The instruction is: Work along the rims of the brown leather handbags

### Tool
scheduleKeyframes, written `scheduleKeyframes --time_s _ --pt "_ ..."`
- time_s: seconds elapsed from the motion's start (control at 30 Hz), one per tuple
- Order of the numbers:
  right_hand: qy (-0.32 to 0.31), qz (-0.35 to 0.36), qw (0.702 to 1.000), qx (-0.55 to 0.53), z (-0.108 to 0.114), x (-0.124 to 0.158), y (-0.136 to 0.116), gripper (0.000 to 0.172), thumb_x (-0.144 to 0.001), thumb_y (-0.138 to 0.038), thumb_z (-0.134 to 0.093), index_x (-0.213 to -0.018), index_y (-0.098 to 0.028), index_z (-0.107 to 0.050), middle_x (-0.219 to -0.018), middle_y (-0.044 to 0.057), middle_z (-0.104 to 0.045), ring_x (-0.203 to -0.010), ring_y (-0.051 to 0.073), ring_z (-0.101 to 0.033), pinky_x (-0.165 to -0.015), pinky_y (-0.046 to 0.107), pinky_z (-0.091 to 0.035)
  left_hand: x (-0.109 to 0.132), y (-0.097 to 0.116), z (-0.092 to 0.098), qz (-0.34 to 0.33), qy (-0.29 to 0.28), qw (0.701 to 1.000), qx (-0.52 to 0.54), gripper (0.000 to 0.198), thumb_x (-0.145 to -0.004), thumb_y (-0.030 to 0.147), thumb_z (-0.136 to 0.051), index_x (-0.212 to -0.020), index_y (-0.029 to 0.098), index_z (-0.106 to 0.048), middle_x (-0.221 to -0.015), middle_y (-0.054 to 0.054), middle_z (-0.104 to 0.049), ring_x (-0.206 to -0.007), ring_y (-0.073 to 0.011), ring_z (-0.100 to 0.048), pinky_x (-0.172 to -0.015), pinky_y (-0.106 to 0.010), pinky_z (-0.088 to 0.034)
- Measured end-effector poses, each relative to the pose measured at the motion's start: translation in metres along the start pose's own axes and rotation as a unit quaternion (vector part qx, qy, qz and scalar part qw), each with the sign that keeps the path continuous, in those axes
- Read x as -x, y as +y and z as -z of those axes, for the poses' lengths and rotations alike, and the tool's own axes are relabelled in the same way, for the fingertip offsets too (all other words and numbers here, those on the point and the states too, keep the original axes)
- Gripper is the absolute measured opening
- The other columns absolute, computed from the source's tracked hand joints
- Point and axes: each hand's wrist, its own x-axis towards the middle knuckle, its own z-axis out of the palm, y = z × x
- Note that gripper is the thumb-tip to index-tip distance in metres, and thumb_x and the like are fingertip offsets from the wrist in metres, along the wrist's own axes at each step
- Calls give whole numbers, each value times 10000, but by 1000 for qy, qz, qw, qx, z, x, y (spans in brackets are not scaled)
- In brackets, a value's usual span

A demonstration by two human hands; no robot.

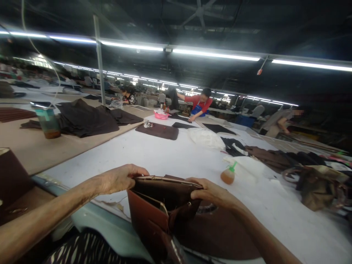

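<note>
A brown bag [148, 212] is held up at the near edge of the white table, its mouth gaping so that the dark lining shows. My left hand [123, 178] pinches the left end of its upper rim. At the rim's right end, my right hand [209, 190] grips with the thumb on the inside and fingers outside. A gold-coloured strip, perhaps a zip, runs along the inner edge. The bag's lower part is blurred. Beneath my right forearm lies a flat dark brown piece [220, 234] on the table.
A small bottle with a green spout [227, 176] stands right of centre. A lidded jar [48, 123] and dark fabric [88, 117] lie left. Farther off are a pink basket [161, 115], a white bundle [206, 138] and a person in red [202, 102]. Another brown bag [319, 187] rests right.
</note>
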Motion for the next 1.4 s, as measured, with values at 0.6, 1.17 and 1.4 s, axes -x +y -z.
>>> scheduleKeyframes --time_s 0.6,1.17,1.4 --pt "109 54 981 -153 -9 -2 13 172 -744 -221 -541 -856 -145 -647 -848 5 -574 -736 134 -503 -625 212 -386 -6 0 -8 26 -21 996 88 518 -554 69 -423 -1029 129 -622 -943 -23 -678 -885 -206 -612 -774 -240 -477" --pt "150 43 987 -48 -13 -6 12 211 -823 -322 -501 -776 -150 -613 -737 -8 -582 -715 144 -507 -642 222 -381 -7 3 -4 34 -46 992 112 479 -552 80 -438 -982 124 -644 -901 -23 -682 -830 -186 -614 -750 -230 -473" --pt "186 47 980 61 -16 -10 13 257 -862 -351 -459 -751 -168 -601 -707 -11 -579 -682 144 -510 -622 242 -373 -4 6 -7 26 -28 996 84 524 -536 46 -408 -997 102 -652 -906 -33 -683 -825 -183 -605 -759 -231 -467"
